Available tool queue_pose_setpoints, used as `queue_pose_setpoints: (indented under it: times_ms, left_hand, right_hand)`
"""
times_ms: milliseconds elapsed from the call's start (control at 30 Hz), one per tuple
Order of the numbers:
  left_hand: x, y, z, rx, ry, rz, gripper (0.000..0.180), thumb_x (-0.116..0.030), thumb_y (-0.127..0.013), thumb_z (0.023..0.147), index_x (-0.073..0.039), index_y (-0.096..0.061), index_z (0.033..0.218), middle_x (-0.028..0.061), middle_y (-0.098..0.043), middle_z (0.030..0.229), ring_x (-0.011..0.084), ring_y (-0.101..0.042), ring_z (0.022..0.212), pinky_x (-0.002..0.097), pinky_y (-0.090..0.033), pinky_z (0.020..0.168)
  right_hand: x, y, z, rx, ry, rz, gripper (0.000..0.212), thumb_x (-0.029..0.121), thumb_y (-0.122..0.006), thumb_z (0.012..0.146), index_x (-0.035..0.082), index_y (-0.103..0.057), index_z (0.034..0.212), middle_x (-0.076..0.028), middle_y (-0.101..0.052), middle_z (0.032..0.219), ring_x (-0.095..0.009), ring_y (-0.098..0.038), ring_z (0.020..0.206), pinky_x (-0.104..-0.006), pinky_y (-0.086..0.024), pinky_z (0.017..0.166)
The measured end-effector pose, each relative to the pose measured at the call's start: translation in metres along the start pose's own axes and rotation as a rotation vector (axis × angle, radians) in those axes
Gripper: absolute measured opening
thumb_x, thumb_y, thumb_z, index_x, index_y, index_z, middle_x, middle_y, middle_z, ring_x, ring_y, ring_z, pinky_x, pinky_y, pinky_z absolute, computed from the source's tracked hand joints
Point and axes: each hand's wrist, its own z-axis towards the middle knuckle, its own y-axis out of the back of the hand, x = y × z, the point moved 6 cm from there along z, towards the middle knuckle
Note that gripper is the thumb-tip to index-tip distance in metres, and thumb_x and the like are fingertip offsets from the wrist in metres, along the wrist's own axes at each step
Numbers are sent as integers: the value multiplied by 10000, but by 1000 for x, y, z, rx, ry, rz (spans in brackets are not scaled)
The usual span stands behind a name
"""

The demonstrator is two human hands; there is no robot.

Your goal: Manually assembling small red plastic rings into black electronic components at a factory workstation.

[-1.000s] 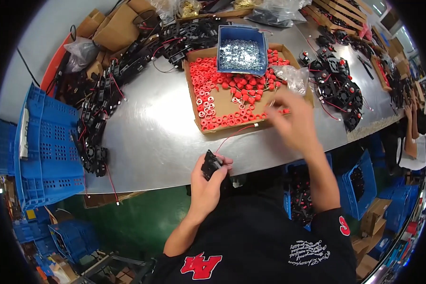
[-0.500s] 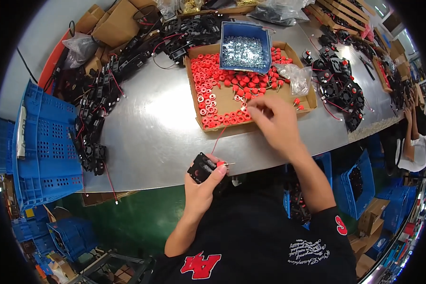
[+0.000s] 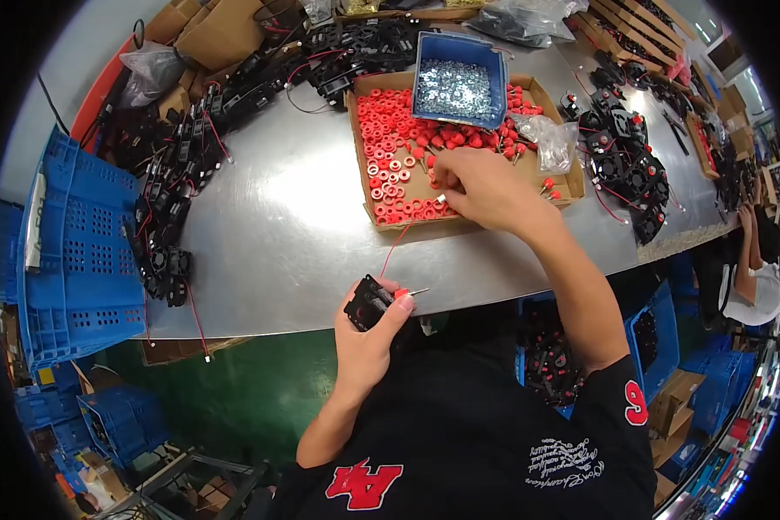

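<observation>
My left hand is closed around a small black fan unit near the table's front edge. Its thumb presses a red-headed screw against the unit, the metal shank pointing right. A thin red wire runs from the unit up to a white connector at the tray's front edge. Over the shallow cardboard tray my right hand has its fingers curled down among the red parts; what they pinch, if anything, is hidden. Red rings fill the tray's left side, and red-headed screws lie in its middle.
A blue bin of small metal parts rests on the tray beside a clear plastic bag. Black fan assemblies line the left, more fans the right. A blue crate stands far left. Another person's arm shows at right.
My right hand has moved left and slightly up over the tray, its fingers lower among the red parts. The left hand still holds the fan unit, nearly in place.
</observation>
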Motion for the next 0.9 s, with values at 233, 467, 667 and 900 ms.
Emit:
queue_pose_setpoints:
  times_ms: [233,467,667,900]
  left_hand:
    - [2,-1,0,-12,24,-70,203,-161,-721,889,-16,-619,989,48,-664,868,155,-675,823,297,-530,785]
    - [3,6,-2,7,51,-74,244,-160,-733,896,-7,-606,1038,43,-673,873,110,-654,819,255,-512,752]
    - [4,8,-2,11,60,-108,248,-164,-731,898,-9,-604,1044,50,-675,890,122,-667,831,266,-525,765]
    - [2,2,1,2,60,-95,218,-159,-705,894,-10,-618,1028,66,-676,896,158,-678,820,300,-537,775]
  right_hand:
    - [8,-6,24,-147,95,29,165,90,-668,844,13,-669,990,-139,-646,879,-314,-658,818,-412,-519,757]
    - [13,-19,46,-1,136,-203,119,86,-681,828,49,-717,935,-136,-637,904,-346,-644,858,-431,-516,766]
    - [14,-23,34,-15,175,46,123,159,-666,847,60,-686,918,-136,-654,900,-336,-658,857,-451,-533,764]
    - [15,-36,46,-107,279,-293,194,198,-636,844,5,-629,830,-150,-670,894,-328,-664,769,-424,-528,667]
